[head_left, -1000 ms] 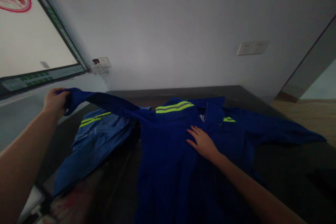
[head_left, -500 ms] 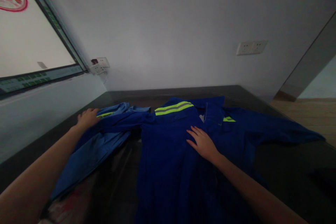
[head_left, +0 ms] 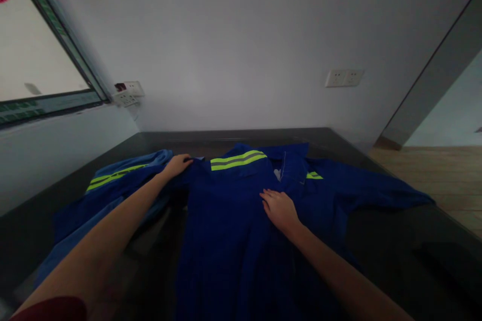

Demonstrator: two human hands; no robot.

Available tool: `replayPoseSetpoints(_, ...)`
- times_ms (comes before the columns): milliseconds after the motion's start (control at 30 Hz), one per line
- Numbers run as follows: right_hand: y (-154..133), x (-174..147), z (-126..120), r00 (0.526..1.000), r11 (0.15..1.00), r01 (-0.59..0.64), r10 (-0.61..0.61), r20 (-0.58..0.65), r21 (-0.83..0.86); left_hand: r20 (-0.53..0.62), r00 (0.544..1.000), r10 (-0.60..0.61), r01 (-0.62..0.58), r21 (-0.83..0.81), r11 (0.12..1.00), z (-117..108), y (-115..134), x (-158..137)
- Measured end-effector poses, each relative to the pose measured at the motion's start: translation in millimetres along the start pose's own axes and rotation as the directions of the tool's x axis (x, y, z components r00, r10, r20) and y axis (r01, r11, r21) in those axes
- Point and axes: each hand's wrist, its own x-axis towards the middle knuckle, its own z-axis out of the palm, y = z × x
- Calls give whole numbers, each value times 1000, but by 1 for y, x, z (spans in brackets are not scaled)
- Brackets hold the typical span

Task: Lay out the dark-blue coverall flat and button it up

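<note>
Running lengthwise nearward from its collar (head_left: 295,165), the blue jacket (head_left: 222,205) lies under the half-curled right hand (head_left: 280,208), near the collar, and the bent left hand (head_left: 178,165), farther left, both grips unclear.

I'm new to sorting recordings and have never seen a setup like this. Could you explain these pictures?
There is no machine: each grip is one person's bare hand. Every picture comes from one camera worn on that person's head, looking forward and down. On the dark surface a dark blue garment lies spread out. At its left, its sleeve lies across a lighter blue garment with yellow stripes. The left grip is on that sleeve near the shoulder; the right grip rests on the front. Whether either pinches cloth is hard to tell.
</note>
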Motion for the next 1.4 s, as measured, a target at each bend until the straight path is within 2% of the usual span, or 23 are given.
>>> replayPoseSetpoints(133,-4,-1,-10,1000,999,21,-20,10,-43,-122,987,-106,111,32,993,-24,-11,20)
replayPoseSetpoints(233,-6,-3,-14,998,997,58,-57,24,-55,-166,976,-143,154,53,987,-32,-10,32)
replayPoseSetpoints(333,-5,-3,-13,989,988,149,-148,23,-51,-177,972,-157,177,103,979,-26,-5,32)
replayPoseSetpoints(467,-2,-3,-9,955,955,292,-294,-29,-53,-147,982,-115,143,196,970,-6,6,12)
replayPoseSetpoints(567,-1,-3,-6,945,946,320,-323,-54,-53,-117,992,-54,79,225,971,6,24,-1)
replayPoseSetpoints(700,-1,-2,-5,940,941,336,-337,-59,-39,-122,992,26,-1,206,979,11,60,-2)
replayPoseSetpoints(833,-1,-1,-4,939,943,333,-333,-91,-9,-71,997,20,-8,170,985,24,95,-18)
replayPoseSetpoints(933,0,0,-6,960,972,234,-233,-153,-8,-12,1000,-3,5,185,983,42,114,-52)
replayPoseSetpoints(1000,2,0,-6,983,996,81,-86,-161,-37,16,1000,-1,-2,234,972,54,123,-77)
replayPoseSetpoints(1067,6,0,-5,989,993,-103,96,-113,-64,84,996,-6,-15,244,970,63,128,-95)
replayPoseSetpoints(1167,12,0,1,954,955,-290,293,57,-53,184,983,-11,-27,203,979,68,127,-103)
replayPoseSetpoints(1267,18,2,9,931,944,-327,329,158,-38,201,979,25,-63,187,980,68,120,-96)
replayPoseSetpoints(1400,24,16,18,938,944,-324,329,109,-63,194,978,72,-104,162,981,68,113,-76)
